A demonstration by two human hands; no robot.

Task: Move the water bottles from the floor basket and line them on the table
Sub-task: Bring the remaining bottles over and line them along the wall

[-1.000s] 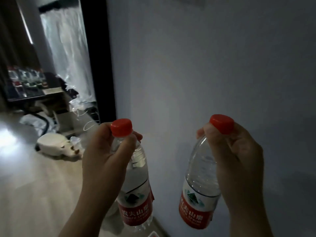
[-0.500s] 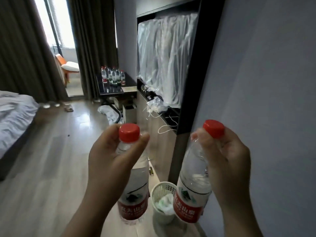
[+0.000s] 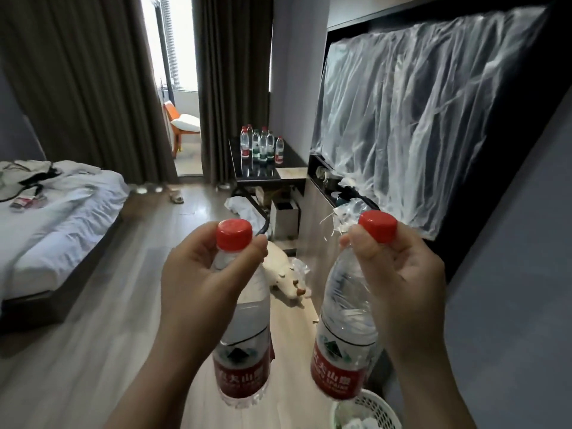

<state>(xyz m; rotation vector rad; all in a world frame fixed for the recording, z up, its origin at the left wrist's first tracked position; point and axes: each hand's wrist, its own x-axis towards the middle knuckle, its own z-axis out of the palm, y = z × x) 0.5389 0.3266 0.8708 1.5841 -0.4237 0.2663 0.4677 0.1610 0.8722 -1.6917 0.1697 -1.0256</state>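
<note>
Two water bottles, one in the left hand (image 3: 205,280) and one in the right hand (image 3: 399,283), each gripped at the neck, hang above the floor basket (image 3: 368,410). The view has swung from blank wall to the far surface (image 3: 263,174), where bottles already stand; carrying comes next.

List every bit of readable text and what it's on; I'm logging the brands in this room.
Left hand's bottle, red label: white Chinese characters, too blurred to quote.
Right hand's bottle, red label: white Chinese characters over small Latin letters, also blurred.
Bottles on the far table: labels too small to read.
Nothing else carries text.
</note>
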